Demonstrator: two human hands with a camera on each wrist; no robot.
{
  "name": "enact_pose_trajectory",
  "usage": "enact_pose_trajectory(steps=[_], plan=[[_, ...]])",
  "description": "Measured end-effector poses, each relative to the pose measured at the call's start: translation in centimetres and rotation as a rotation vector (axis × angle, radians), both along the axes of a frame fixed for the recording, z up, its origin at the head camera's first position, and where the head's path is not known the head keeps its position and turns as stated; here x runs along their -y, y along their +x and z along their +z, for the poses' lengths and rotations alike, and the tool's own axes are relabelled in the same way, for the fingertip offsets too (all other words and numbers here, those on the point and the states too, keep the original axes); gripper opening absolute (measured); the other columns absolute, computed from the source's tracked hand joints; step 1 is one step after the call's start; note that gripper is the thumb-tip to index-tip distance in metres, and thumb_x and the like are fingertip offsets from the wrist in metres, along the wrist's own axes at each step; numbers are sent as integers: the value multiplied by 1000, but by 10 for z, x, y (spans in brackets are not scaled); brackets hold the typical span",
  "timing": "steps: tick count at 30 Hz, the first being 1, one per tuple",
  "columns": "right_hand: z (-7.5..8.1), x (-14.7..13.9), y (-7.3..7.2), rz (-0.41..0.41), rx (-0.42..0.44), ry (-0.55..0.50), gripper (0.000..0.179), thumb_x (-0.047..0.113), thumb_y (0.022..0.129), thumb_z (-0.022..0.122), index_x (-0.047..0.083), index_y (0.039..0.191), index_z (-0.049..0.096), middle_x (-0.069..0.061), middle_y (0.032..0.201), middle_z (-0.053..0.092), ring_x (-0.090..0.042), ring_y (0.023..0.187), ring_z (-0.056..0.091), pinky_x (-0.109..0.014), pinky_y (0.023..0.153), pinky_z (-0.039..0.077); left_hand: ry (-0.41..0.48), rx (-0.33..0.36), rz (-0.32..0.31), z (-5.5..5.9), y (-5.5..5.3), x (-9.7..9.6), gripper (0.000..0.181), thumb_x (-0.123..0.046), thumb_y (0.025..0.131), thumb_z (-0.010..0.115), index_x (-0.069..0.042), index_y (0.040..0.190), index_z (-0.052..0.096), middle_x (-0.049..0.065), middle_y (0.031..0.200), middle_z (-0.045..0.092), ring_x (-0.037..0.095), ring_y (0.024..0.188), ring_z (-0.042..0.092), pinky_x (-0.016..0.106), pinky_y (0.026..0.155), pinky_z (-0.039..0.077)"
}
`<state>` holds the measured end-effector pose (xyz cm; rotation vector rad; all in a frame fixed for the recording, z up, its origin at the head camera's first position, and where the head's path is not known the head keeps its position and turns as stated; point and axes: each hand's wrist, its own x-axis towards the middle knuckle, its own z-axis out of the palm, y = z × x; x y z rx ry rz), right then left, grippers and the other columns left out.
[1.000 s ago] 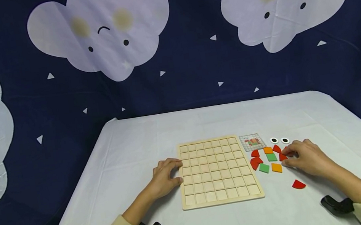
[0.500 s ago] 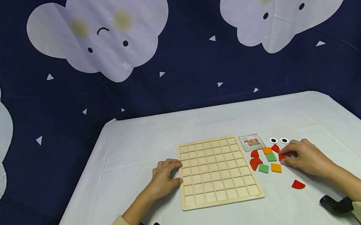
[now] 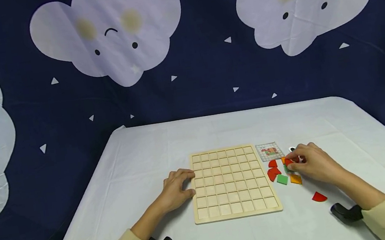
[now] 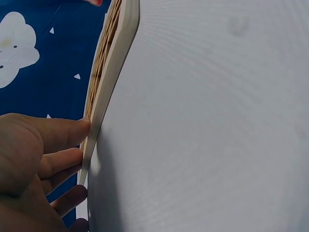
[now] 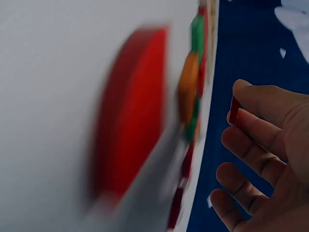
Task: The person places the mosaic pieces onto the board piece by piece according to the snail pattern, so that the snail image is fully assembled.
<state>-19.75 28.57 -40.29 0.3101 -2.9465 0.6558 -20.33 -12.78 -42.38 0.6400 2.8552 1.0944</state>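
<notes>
Navy bkdrp w/ wht clouds

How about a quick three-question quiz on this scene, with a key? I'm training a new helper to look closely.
1. Which hand pinches a red piece between its fingers?
2. True or false: in the head view, the picture card lies to the right of the wooden board.
3. The left hand touches: (a) a green piece; (b) the near edge of the picture card; (c) the left edge of the wooden board.

Key: 1. The right hand. 2. True. 3. c.
</notes>
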Motion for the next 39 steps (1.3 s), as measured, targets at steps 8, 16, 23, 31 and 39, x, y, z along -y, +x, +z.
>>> enact_pose_trajectory(steps=[8, 16, 23, 31, 39], plan=[[9, 44, -16, 109, -36, -71, 23, 22, 81, 71, 13, 103, 72, -1, 97, 66, -20, 90, 47, -31, 73, 38, 0, 5, 9, -1, 0, -1, 44, -12, 79, 71, -6, 122, 60, 3, 130, 55, 26, 121, 41, 48, 98, 25], [7, 77, -32, 158, -10, -102, 23, 23, 80, 73, 14, 101, 72, 4, 91, 64, -18, 89, 47, -31, 74, 36, -6, 8, 11, -1, 0, -1, 44, -12, 79, 71, -5, 121, 60, 3, 131, 55, 27, 120, 42, 47, 98, 25], [3, 94, -43, 181, 20, -101, 24, 25, 79, 73, 15, 100, 73, 4, 91, 64, -17, 86, 46, -29, 71, 36, -8, 3, 12, -1, 0, -1, 45, -12, 79, 71, -5, 121, 61, 3, 131, 55, 27, 120, 42, 47, 97, 26], [-1, 100, -47, 177, 46, -66, 29, 32, 78, 74, 17, 103, 72, 3, 95, 65, -14, 84, 46, -29, 69, 34, 1, -9, 5, -2, 0, 0, 44, -12, 79, 71, -5, 121, 61, 3, 130, 55, 26, 120, 42, 47, 97, 26], [-5, 101, -47, 184, 25, 3, 24, 29, 79, 74, 18, 100, 72, 3, 93, 64, -16, 84, 47, -30, 69, 35, -2, 4, 6, -1, 0, 0, 45, -12, 79, 70, -5, 122, 60, 3, 131, 55, 27, 121, 42, 48, 98, 25]])
